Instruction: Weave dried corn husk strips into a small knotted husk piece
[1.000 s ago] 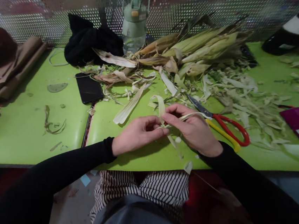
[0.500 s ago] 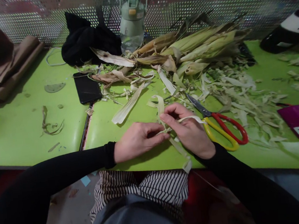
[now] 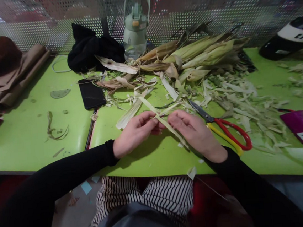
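Observation:
Pale corn husk strips (image 3: 172,126) cross each other between my hands, just above the green table. My left hand (image 3: 136,133) pinches them near the crossing, thumb against fingers. Closed at the right side of the same strips is my right hand (image 3: 196,134), its fingertips partly hidden behind the thumb. One strip points away to the upper left; another end slants down between the hands. Scissors (image 3: 207,117) with one red and one yellow handle lie beside my right hand, blades partly spread. A wider husk piece (image 3: 127,117) lies behind my left hand.
Corn husks (image 3: 202,57) are heaped at the back, with shredded scraps (image 3: 258,114) to the right. A phone (image 3: 92,94), black cloth (image 3: 91,49), green bottle (image 3: 135,33), dark bottle (image 3: 286,38), brown paper (image 3: 11,75) and purple box (image 3: 300,126) surround the work area.
The husk strips have turned and now cross in the open between my hands. My right hand has drawn slightly back to the right; the left has lifted a little. The view has shifted slightly.

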